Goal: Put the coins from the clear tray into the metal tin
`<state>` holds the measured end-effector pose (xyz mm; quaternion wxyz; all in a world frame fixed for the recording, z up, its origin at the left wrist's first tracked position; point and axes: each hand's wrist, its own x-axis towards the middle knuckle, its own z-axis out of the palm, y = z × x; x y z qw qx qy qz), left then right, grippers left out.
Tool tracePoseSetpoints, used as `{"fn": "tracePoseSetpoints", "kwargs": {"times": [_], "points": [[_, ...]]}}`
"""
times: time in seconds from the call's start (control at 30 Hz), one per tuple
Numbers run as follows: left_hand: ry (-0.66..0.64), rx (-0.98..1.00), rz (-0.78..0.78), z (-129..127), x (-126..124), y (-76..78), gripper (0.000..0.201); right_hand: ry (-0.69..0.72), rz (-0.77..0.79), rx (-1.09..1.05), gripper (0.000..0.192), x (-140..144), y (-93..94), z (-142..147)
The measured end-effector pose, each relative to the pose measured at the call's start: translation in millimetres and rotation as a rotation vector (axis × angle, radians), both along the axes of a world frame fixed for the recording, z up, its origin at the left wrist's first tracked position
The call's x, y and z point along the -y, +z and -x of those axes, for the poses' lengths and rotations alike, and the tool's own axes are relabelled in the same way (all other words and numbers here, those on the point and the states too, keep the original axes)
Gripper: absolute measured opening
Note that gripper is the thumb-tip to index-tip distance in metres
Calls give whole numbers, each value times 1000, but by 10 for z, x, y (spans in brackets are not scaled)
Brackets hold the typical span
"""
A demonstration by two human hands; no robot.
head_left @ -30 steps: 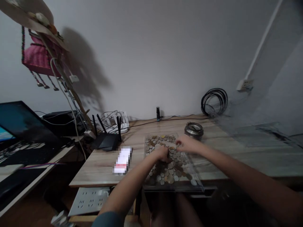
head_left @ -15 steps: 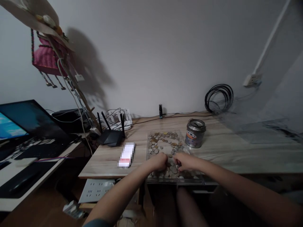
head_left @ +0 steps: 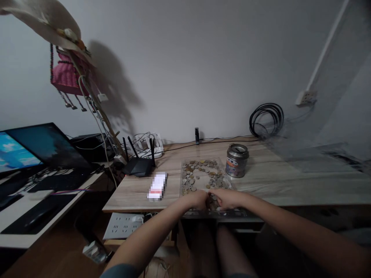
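Wooden desk (head_left: 139, 193) — both hands (head_left: 214, 199) meet over coins (head_left: 199, 173), fingers curled, grip unclear.

Both bare arms stretched forward, converging at the near edge of the tray (head_left: 185, 170). Left hand (head_left: 198, 200) curled loosely, knuckles up, over the tray's near end. Right hand (head_left: 225, 198) just beside it, fingers bent inward, nearly touching the left. Grip of either not discernible.

Silver and brown coins (head_left: 199, 173)
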<state>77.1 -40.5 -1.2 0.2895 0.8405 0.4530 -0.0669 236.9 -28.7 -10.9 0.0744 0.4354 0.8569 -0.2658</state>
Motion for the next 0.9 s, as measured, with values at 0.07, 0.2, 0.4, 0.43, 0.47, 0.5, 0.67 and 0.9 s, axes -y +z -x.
{"fn": "tracePoseSetpoints", "kwargs": {"times": [0.07,0.2,0.4,0.43,0.47,0.5,0.67,0.9], "points": [[-45,-76,11,-20,-6,20,18,18,46,31,45,-12,17,-5],[-32,-100,51,-39,-21,75,13,46,127,50,22,-54,20,-9],[420,300,462,24,-47,-46,19,4,202,46,14,-51,6,-36],[571,448,551,28,-67,-88,19,0,220,34,13,-53,-8,-51],[678,576,592,23,-94,-130,18,-2,231,18,10,-61,-23,-70],[767,701,605,6,-128,-168,17,-9,233,-2,8,-77,-35,-92],[981,1114,671,-270,-304,-265,10,-187,213,-339,13,-307,90,-220],[978,1511,1029,-648,-378,-105,19,-267,61,-516,30,-569,437,-399]]}}
